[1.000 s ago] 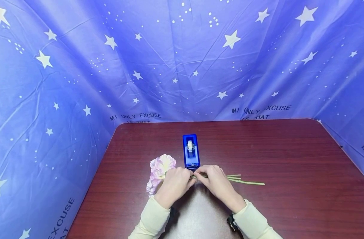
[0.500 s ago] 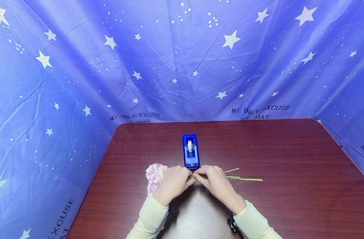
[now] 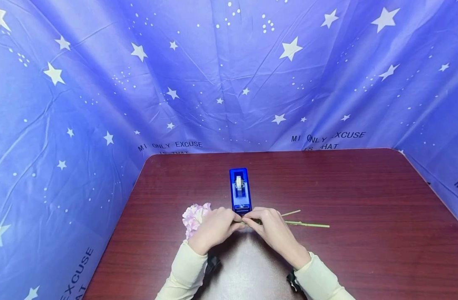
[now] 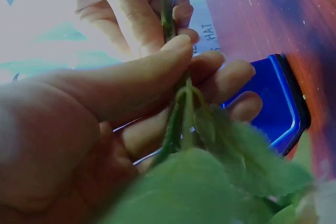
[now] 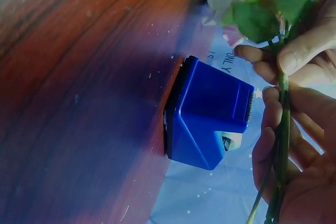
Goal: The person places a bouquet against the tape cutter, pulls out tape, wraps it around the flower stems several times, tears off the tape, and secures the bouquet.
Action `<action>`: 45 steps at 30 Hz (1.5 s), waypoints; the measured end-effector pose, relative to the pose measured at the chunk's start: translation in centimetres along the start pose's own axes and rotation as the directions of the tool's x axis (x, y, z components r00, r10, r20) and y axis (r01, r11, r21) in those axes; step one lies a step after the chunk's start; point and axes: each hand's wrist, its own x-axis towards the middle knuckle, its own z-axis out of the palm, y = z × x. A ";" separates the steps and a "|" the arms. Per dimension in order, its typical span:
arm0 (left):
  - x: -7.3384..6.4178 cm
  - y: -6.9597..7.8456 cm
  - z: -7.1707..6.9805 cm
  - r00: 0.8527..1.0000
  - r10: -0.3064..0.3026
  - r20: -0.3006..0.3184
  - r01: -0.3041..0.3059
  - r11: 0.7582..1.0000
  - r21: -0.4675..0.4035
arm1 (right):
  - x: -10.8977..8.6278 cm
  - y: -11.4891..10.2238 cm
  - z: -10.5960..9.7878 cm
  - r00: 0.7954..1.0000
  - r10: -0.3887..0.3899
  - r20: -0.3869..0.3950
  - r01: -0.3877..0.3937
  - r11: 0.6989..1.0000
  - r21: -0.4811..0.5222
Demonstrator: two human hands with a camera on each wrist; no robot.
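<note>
My left hand (image 3: 215, 227) pinches the green flower stems (image 4: 167, 17) between thumb and fingers, just below the leaves (image 4: 184, 187). Pink-white artificial flowers (image 3: 193, 217) stick out to the left of that hand. Close beside it, fingertips nearly meeting, my right hand (image 3: 268, 223) pinches the same stems, whose cut ends (image 3: 311, 225) reach out to the right. In the right wrist view the stems (image 5: 283, 145) run along the right hand's fingers. A blue tape dispenser (image 3: 239, 187) with a tape roll stands right behind both hands; its toothed cutter (image 5: 250, 107) faces them.
A dark red wooden table (image 3: 345, 187) lies under everything. Blue star-printed cloth (image 3: 229, 75) hangs behind the table and at its sides. Dark wrist straps (image 3: 293, 281) show at the sleeve cuffs.
The flowers have turned and dropped slightly toward the left sleeve, and the stem ends have shifted a little, with one spreading apart. Both hands stay nearly in place; the dispenser has not moved.
</note>
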 end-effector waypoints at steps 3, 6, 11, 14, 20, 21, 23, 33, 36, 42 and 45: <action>0.0 -0.1 0.0 0.999 0.013 -0.034 -0.013 1.000 -0.003 | 0.0 0.1 0.0 1.000 -0.005 0.001 0.005 1.000 0.011; 0.0 -0.2 0.1 0.999 0.014 -0.047 -0.015 1.000 -0.011 | 0.0 0.1 0.0 1.000 -0.010 0.004 0.010 1.000 0.017; 0.1 -0.4 0.3 0.999 0.007 -0.046 -0.008 1.000 -0.022 | 0.0 0.1 0.0 1.000 -0.002 0.013 0.002 1.000 0.009; 0.1 -0.4 0.5 0.998 0.013 -0.054 -0.014 1.000 -0.024 | 0.0 0.1 0.0 1.000 0.009 0.018 -0.009 1.000 0.000; 0.1 -0.4 0.6 0.997 0.023 -0.079 -0.025 1.000 -0.017 | 0.0 0.0 -0.1 0.999 0.031 0.028 -0.030 0.999 -0.023; 0.1 -0.4 0.7 0.996 0.024 -0.083 -0.025 1.000 -0.011 | 0.1 0.0 -0.1 0.999 0.035 0.031 -0.034 0.999 -0.026; 0.1 -0.4 0.8 0.995 0.023 -0.092 -0.023 1.000 0.001 | 0.1 -0.1 -0.2 0.999 0.042 0.035 -0.041 0.999 -0.029; 0.1 -0.2 1.1 0.992 0.010 -0.124 -0.004 0.999 0.051 | 0.3 0.0 -0.5 0.997 0.054 0.053 -0.052 0.998 -0.023; 0.1 -0.2 1.2 0.988 0.015 -0.151 -0.002 0.996 0.086 | 0.3 0.0 -0.5 0.997 0.058 0.056 -0.057 0.998 -0.015; -0.1 -0.1 1.4 0.977 0.045 -0.206 -0.011 0.987 0.161 | 0.4 0.0 -0.5 0.994 0.086 0.069 -0.087 0.996 0.003; -0.2 -0.1 1.4 0.973 0.060 -0.224 -0.019 0.983 0.183 | 0.5 0.0 -0.6 0.991 0.106 0.084 -0.107 0.994 0.015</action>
